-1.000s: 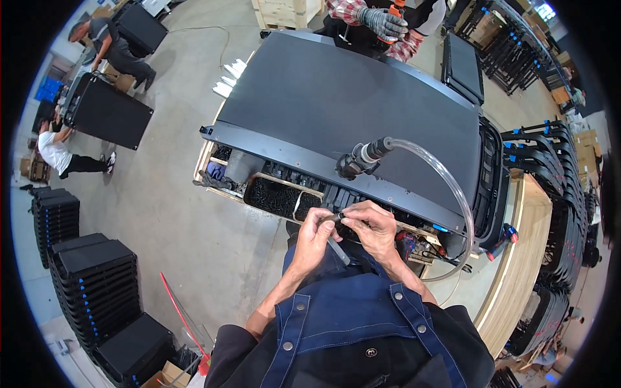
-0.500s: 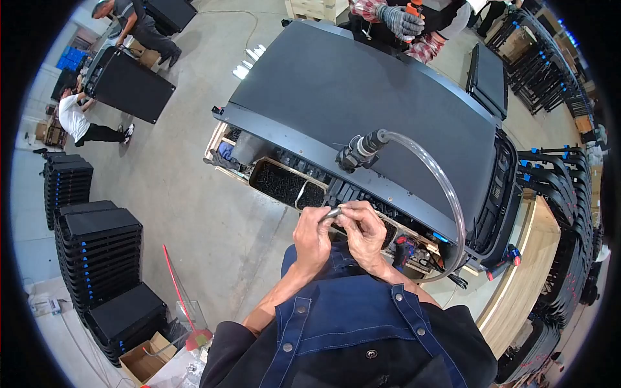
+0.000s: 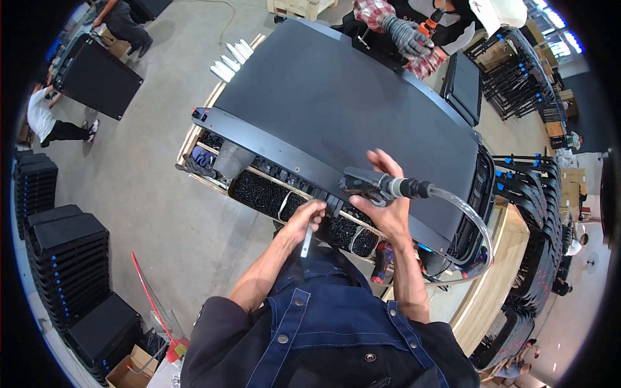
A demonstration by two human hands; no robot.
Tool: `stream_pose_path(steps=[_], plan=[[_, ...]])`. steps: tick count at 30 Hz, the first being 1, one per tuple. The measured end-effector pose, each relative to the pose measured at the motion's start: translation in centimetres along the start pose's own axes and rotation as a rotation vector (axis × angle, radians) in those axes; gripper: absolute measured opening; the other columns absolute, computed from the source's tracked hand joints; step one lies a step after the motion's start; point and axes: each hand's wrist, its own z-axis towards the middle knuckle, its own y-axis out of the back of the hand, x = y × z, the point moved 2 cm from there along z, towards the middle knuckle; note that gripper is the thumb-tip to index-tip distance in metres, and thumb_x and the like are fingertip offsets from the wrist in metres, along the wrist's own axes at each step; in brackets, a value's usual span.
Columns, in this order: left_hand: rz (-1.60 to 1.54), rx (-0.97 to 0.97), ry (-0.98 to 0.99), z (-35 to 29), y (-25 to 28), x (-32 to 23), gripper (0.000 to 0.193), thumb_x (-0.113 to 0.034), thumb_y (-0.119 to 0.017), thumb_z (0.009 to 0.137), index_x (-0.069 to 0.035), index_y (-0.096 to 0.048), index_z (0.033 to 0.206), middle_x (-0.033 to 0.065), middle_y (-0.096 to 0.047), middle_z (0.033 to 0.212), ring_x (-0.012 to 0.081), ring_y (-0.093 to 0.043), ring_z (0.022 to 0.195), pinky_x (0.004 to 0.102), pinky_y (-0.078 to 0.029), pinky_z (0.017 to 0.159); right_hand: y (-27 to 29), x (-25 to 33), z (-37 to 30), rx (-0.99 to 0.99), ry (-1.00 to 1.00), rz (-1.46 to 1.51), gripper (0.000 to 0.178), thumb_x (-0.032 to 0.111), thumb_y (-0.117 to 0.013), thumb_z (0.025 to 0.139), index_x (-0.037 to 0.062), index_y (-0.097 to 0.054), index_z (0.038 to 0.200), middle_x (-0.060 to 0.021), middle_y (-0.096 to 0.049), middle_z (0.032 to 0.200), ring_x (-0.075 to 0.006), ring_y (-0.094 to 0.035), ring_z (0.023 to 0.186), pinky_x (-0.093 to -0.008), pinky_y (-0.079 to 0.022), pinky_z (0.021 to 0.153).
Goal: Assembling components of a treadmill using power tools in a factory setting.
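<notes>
My left hand (image 3: 306, 221) is closed in front of the parts bins, near the panel's edge. A thin silver metal strip (image 3: 305, 244) sticks out below its fingers; the rest of it is hidden. My right hand (image 3: 393, 210) is around a dark pneumatic tool (image 3: 366, 182) over the large dark grey panel (image 3: 336, 97), with the thumb on the near side and the fingers beyond. From the tool's connector a clear hose (image 3: 475, 220) curves away to the right and down. Dark parts (image 3: 333, 205) lie just right of my left hand.
Long bins of small black fasteners (image 3: 257, 192) run under the panel's near edge. A cordless drill (image 3: 383, 262) hangs near my right forearm. Across the panel, a co-worker's gloved hand (image 3: 409, 37) holds an orange tool. Black panels (image 3: 68, 258) are stacked at left; a wooden crate (image 3: 488, 271) stands at right.
My hands have come apart from the small dark cylindrical piece they pinched. My right hand has reached forward to the pneumatic tool, which has tipped sideways. My left has moved slightly left.
</notes>
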Motion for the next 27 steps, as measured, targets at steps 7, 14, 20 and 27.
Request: stream_pose_path(steps=[7, 14, 20, 27], plan=[[-0.331, 0.464, 0.168, 7.9, 0.3, 0.1, 0.021, -0.029, -0.069, 0.094, -0.011, -0.062, 0.103, -0.0007, -0.058, 0.089, 0.0117, -0.051, 0.074, 0.0233, -0.039, 0.058, -4.6, -3.0, 3.1, 0.078, -0.067, 0.312, 0.060, -0.008, -0.079, 0.077, 0.0026, -0.051, 0.129, -0.0182, -0.064, 0.129, -0.0279, -0.065, 0.117, -0.0411, -0.051, 0.104], [-0.289, 0.521, 0.180, 8.9, -2.6, -2.3, 0.022, -0.034, -0.073, 0.091, -0.016, -0.063, 0.100, -0.0031, -0.058, 0.081, 0.0102, -0.051, 0.067, 0.0239, -0.037, 0.055, -3.6, -3.6, 0.1, -0.023, -0.070, 0.245, 0.071, 0.002, -0.088, 0.072, 0.0067, -0.049, 0.131, -0.0154, -0.062, 0.129, -0.0256, -0.064, 0.111, -0.0420, -0.054, 0.100], [-0.234, 0.502, 0.000, 10.1, -1.5, -1.8, 0.014, -0.018, -0.074, 0.090, -0.013, -0.064, 0.098, -0.0039, -0.056, 0.078, 0.0076, -0.049, 0.065, 0.0232, -0.036, 0.055, -3.6, -4.1, 1.0, -0.075, -0.098, 0.380, 0.061, 0.002, -0.085, 0.076, 0.0056, -0.050, 0.126, -0.0185, -0.060, 0.126, -0.0269, -0.064, 0.108, -0.0431, -0.054, 0.099], [-0.219, 0.189, -0.287, 9.0, -2.2, -0.8, 0.024, -0.015, -0.080, 0.085, -0.010, -0.067, 0.105, -0.0041, -0.059, 0.085, 0.0054, -0.053, 0.069, 0.0216, -0.041, 0.058, -2.5, -5.2, 2.0, 0.139, 0.024, 0.443, 0.046, 0.002, -0.083, 0.078, 0.0071, -0.054, 0.114, -0.0143, -0.063, 0.109, -0.0278, -0.064, 0.107, -0.0460, -0.054, 0.098]])
